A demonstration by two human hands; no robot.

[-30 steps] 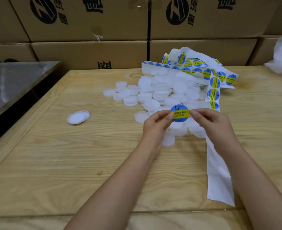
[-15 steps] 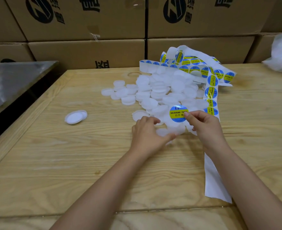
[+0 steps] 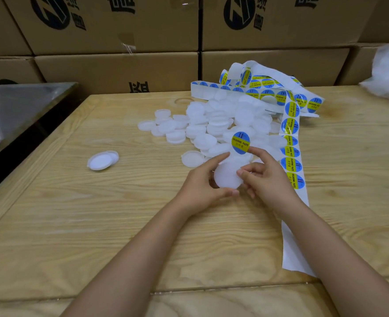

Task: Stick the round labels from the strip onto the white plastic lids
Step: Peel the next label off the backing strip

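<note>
Lifted since the frame 0.5 s back, 1 white lid point(image 3: 226, 177) now sits in my left hand point(image 3: 200, 185), which then lay spread on the pile. Its fingers above and thumb below curl round the rim, and the flat face is turned up toward me. My right hand point(image 3: 266, 179) holds the round label point(image 3: 240, 143) by its lower right edge at the index fingertip; I cannot tell what backs it from behind. The thumb reaches toward the lid's right rim.

The label stands just beyond the lid, on the far side from me and slightly right, yellow band nearly level. So the coming move, as I judge it, belongs to the right hand: bring the label down and toward me onto the lid's centre while the left hand steadies it.

Just right of my right hand the strip point(image 3: 290, 126) runs away from me, carrying more labels, past the pile of lids point(image 3: 211, 124) on the wooden table point(image 3: 97, 213). 1 lone lid point(image 3: 101, 160) lies well to the left.
</note>
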